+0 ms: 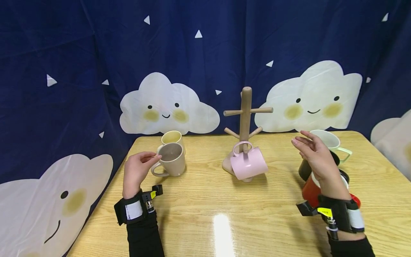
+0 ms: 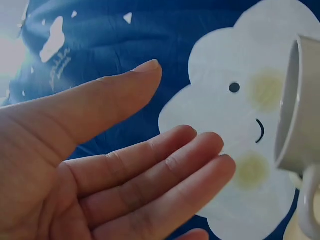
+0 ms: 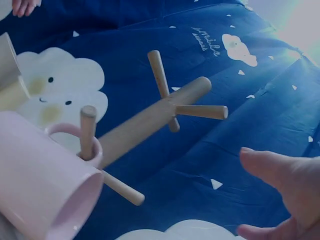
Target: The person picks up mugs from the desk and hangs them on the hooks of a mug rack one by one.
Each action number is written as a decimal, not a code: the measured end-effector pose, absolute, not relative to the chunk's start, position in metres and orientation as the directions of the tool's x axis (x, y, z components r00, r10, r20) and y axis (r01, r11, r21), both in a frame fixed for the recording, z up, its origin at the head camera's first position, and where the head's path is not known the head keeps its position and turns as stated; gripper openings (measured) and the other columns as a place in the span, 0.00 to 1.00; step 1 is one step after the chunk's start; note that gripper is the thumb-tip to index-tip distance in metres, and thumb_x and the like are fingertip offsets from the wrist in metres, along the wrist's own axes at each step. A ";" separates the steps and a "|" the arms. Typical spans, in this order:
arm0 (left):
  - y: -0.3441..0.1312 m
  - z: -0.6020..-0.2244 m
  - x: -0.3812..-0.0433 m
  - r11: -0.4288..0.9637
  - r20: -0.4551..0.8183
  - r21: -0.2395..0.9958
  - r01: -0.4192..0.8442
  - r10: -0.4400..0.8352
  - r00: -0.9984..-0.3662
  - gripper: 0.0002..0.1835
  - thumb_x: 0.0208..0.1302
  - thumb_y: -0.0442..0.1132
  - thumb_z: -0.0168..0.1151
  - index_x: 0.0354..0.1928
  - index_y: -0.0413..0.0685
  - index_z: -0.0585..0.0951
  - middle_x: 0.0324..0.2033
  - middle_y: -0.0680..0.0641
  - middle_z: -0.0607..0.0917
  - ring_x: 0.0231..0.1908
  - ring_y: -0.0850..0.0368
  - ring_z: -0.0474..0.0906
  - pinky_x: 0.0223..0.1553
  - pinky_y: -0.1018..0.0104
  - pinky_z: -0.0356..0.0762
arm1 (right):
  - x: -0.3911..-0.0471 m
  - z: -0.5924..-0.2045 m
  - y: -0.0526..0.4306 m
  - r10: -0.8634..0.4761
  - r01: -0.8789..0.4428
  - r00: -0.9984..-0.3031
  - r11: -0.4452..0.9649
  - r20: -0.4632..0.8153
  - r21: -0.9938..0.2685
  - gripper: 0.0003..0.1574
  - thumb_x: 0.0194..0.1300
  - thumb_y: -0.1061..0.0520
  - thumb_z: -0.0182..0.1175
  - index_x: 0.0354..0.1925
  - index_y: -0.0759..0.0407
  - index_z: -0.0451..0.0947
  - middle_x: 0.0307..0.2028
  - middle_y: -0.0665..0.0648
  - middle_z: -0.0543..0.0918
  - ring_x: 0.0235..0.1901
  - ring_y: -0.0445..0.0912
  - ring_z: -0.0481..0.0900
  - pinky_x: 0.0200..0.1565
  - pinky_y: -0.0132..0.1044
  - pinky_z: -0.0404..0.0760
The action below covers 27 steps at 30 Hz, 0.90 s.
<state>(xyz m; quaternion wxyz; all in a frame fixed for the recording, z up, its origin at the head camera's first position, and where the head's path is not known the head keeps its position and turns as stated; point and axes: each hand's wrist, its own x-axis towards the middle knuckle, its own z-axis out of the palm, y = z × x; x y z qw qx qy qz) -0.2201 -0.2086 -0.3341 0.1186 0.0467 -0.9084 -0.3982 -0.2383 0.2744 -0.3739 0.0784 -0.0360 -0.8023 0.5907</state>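
Note:
My left hand (image 1: 138, 170) hovers beside a grey-beige mug (image 1: 173, 161), its fingertips overlapping the mug's left rim in the head view. In the left wrist view the fingers (image 2: 165, 170) are extended and hold nothing, with the mug (image 2: 305, 110) off to their right. A pink mug (image 1: 249, 164) hangs by its handle from a lower peg of the wooden mug tree (image 1: 245, 121), mouth tilted downward. My right hand (image 1: 319, 160) is raised above the mugs on the right, fingers loosely extended and nothing in them. Below it stands a red mug (image 1: 309, 191), partly hidden by the wrist.
Behind the grey-beige mug stands a pale yellow mug (image 1: 172, 137). A white mug with a green handle (image 1: 325, 138) and a black mug (image 1: 304, 169) are near the right hand. A dark blue cloud-print curtain (image 1: 205, 53) hangs behind the wooden table (image 1: 199, 207).

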 end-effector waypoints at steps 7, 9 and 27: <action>-0.214 -0.338 -0.223 0.685 0.102 0.726 -0.060 -0.193 -0.976 0.26 0.54 0.52 0.59 0.47 0.38 0.78 0.43 0.35 0.81 0.45 0.44 0.73 0.44 0.50 0.71 | -0.242 -0.385 0.293 0.120 -0.129 -0.973 0.433 0.199 -0.892 0.41 0.55 0.38 0.55 0.65 0.46 0.57 0.54 0.52 0.71 0.50 0.37 0.70 0.41 0.18 0.70; -0.214 -0.339 -0.224 0.688 0.089 0.722 -0.073 -0.197 -0.976 0.26 0.54 0.52 0.59 0.47 0.38 0.78 0.43 0.35 0.81 0.45 0.44 0.73 0.44 0.50 0.71 | -0.243 -0.389 0.298 0.143 -0.158 -0.958 0.453 0.247 -0.877 0.37 0.55 0.40 0.57 0.61 0.48 0.63 0.47 0.46 0.77 0.44 0.35 0.74 0.39 0.18 0.72; -0.206 -0.345 -0.231 0.738 0.123 0.674 -0.029 -0.150 -0.981 0.22 0.51 0.49 0.62 0.41 0.38 0.81 0.37 0.37 0.83 0.38 0.48 0.75 0.36 0.56 0.74 | -0.206 -0.346 0.270 0.093 -0.114 -0.930 0.845 0.355 -0.523 0.31 0.57 0.43 0.56 0.45 0.69 0.72 0.35 0.71 0.81 0.35 0.60 0.78 0.36 0.55 0.73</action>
